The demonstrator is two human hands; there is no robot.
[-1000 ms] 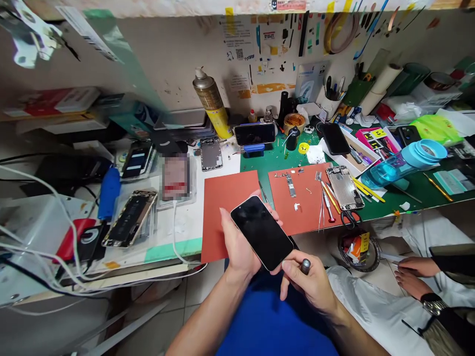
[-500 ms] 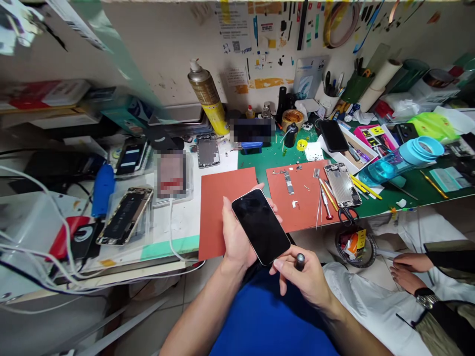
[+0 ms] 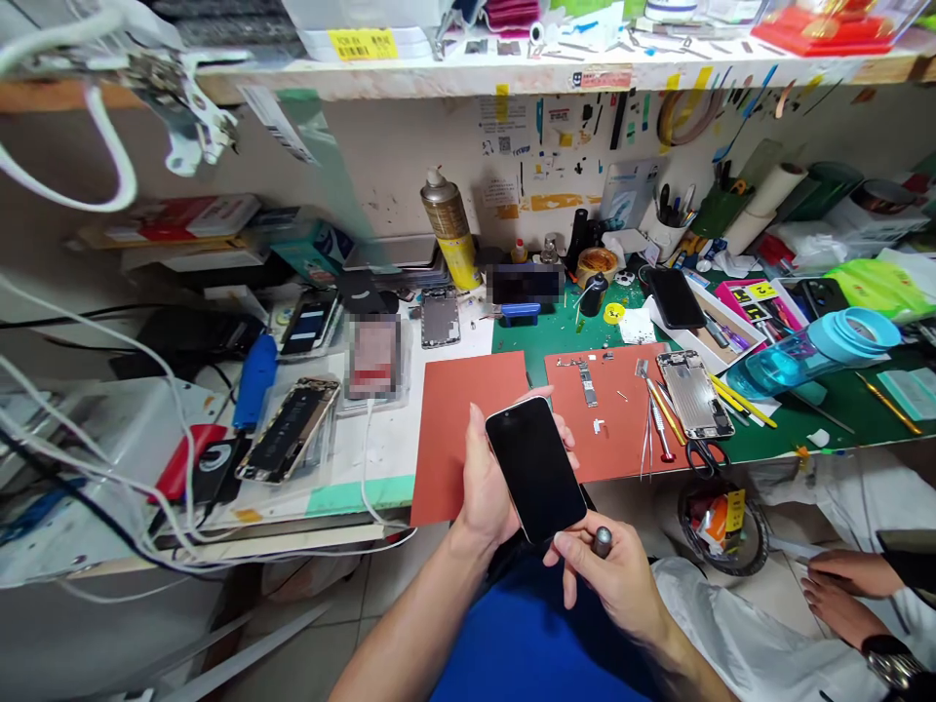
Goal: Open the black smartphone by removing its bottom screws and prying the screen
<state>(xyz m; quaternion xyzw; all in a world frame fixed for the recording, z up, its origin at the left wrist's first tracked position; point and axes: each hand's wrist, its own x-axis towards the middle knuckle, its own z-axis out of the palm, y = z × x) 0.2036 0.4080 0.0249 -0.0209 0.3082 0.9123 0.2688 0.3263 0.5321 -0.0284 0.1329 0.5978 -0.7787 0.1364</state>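
Observation:
My left hand (image 3: 488, 487) is wrapped around a smartphone (image 3: 537, 470) from below and the left side, its fingertips showing past the right edge. The phone's dark screen faces up, tilted over my lap in front of the bench. At its bottom edge is my right hand (image 3: 610, 565), closed on what looks like a small screwdriver (image 3: 603, 542). Only the rounded grey end of that tool shows; its tip is hidden by my fingers. The right fingertips are at the phone's lower corner.
Red-brown mats (image 3: 460, 419) lie on the bench, with a small circuit board (image 3: 588, 384) on the right one. Tweezers (image 3: 646, 439), scissors (image 3: 706, 456) and an opened phone housing (image 3: 694, 392) lie rightward. A blue bottle (image 3: 797, 356) leans there. Another person's hands (image 3: 840, 585) rest at right.
The view has tilted up and turned left, bringing the upper shelf into sight. Both hands keep the same hold on the phone and tool.

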